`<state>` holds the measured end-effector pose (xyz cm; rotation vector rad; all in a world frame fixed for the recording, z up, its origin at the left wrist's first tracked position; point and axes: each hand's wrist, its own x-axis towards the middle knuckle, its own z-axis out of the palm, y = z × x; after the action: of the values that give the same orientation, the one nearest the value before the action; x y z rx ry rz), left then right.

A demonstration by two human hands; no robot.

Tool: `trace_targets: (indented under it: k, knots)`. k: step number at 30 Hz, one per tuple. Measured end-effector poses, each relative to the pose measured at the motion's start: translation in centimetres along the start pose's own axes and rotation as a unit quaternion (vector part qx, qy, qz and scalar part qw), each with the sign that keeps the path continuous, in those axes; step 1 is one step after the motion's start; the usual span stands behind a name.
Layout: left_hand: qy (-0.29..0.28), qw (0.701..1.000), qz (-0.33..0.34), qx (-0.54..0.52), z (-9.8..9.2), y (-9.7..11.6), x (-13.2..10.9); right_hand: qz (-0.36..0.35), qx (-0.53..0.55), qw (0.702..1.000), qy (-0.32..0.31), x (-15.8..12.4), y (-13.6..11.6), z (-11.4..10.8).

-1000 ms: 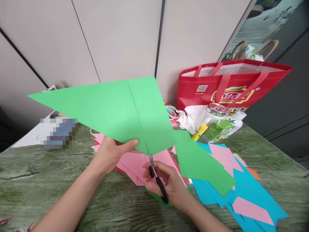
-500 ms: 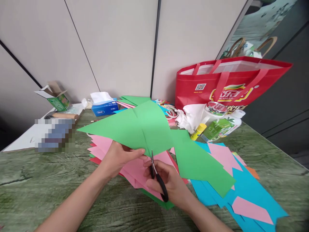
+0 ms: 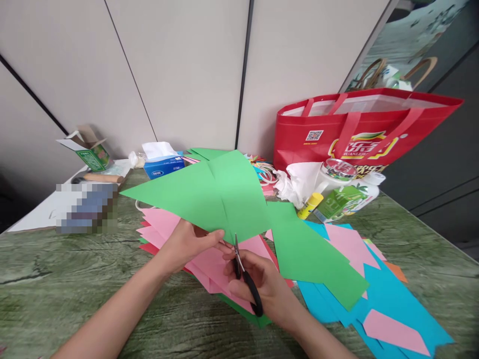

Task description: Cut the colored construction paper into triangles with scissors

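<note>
Item one: green sheet (image 3: 198,194), matte paper, tapering to a point at far left, gently bowed, a crease-like line running across it. I have it raised above the pile; its lower edge sits between the left thumb and the fingers beneath.

Item two: left hand (image 3: 187,244), thumb flat on the paper's near face, pinching that edge; its fingers are partly hidden.

Item three: right hand (image 3: 267,284), curled round the scissors (image 3: 244,273), its fingertips close to the left hand's.

Item four: the scissors, slim metal blades, black looped handles; the tip overlaps the sheet's lower edge, though I cannot tell how far the blades part.

Item five: pink paper (image 3: 160,227), smooth, straight-cut, stacked with red beneath the left hand.

Item six: green piece (image 3: 310,254), angular, lying to the right over blue paper (image 3: 396,294).

Item seven: glue stick (image 3: 310,205), yellow cylinder, leaning.

Item eight: table (image 3: 93,294), green-grey, wood-grained.
</note>
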<state>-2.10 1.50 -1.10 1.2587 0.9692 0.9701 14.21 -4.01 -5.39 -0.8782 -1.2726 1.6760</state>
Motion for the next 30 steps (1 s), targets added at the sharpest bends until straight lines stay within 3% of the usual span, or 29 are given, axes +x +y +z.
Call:
trace_targets:
  k: [10, 16, 30]
  knots:
    - [-0.037, 0.996, -0.011, 0.078, 0.47, 0.39, -0.33, -0.008, 0.003, 1.000, -0.001, 0.05, 0.00, 0.04]
    - [-0.022, 0.998, -0.022, 0.052, 0.52, 0.13, -0.18, 0.006, 0.007, 1.000, -0.006, -0.11, -0.22, 0.18]
    - [-0.053, 0.995, -0.042, 0.070, 0.66, 0.28, -0.16, 0.006, -0.001, 1.000, -0.020, -0.04, 0.11, -0.17]
